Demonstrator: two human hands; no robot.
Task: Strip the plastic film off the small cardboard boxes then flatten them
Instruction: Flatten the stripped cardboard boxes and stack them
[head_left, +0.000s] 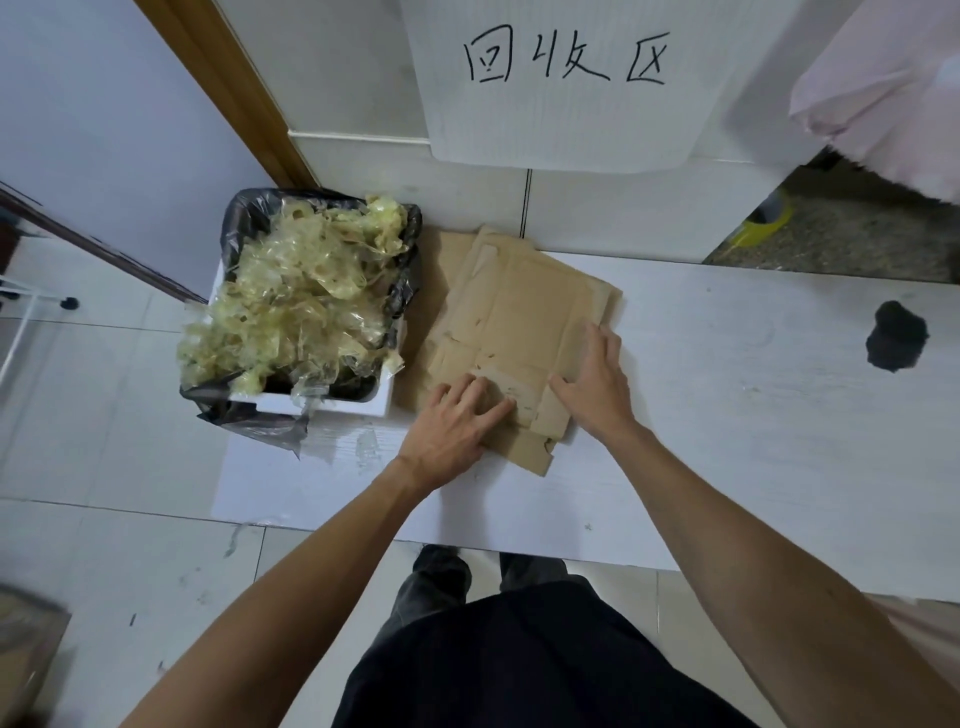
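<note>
A stack of flattened brown cardboard boxes (519, 312) lies on a white sheet on the floor, against the wall. My left hand (457, 421) presses flat on the near left part of the top piece, fingers straight. My right hand (597, 384) rests flat on its near right edge, fingers spread. Neither hand grips anything. To the left, a white bin (332, 408) lined with a black bag is heaped with stripped yellowish plastic film (306, 296).
A white sign with handwritten characters (561, 83) leans on the wall behind the stack. The white sheet (727, 415) carries a black stain (896, 338) at the right. A yellow tape roll (769, 223) sits at the back right. My legs stand at the sheet's near edge.
</note>
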